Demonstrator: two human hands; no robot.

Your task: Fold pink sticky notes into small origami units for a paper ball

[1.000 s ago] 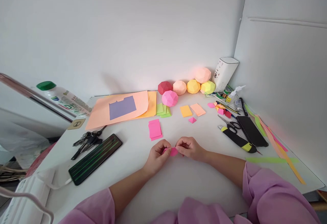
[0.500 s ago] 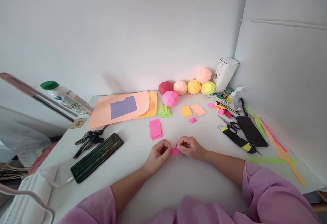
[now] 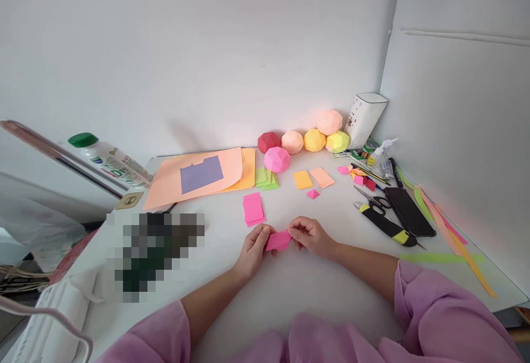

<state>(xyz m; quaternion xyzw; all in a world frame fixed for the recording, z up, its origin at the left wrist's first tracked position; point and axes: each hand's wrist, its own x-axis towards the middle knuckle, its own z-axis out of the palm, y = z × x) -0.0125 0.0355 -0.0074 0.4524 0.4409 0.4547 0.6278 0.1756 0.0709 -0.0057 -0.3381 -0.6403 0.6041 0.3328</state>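
Observation:
Between my two hands is a small pink piece of paper (image 3: 278, 240), folded into a slanted shape. My left hand (image 3: 253, 248) pinches its left end between thumb and fingers. At the right corner, my right hand (image 3: 311, 237) grips it with thumb and fingertips. Just beyond my left hand lies a stack of pink paper rectangles (image 3: 253, 208). A small folded pink piece (image 3: 313, 193) rests past my right hand, near an orange paper stack (image 3: 302, 179) and a peach paper stack (image 3: 322, 177). Green paper slips (image 3: 267, 179) lie farther back.
Faceted paper balls, one a pink ball (image 3: 277, 159), sit along the wall. To the right are scissors (image 3: 376, 201), a utility knife (image 3: 385, 225), a black phone (image 3: 409, 211) and a glue bottle (image 3: 376, 156). Large peach sheets (image 3: 165, 181) lie back left; a blurred patch covers the left side.
My left hand has shifted its grip toward the paper's left end, so more of the pink piece shows. The paper is raised and tilted slightly. My right hand stays at its right corner.

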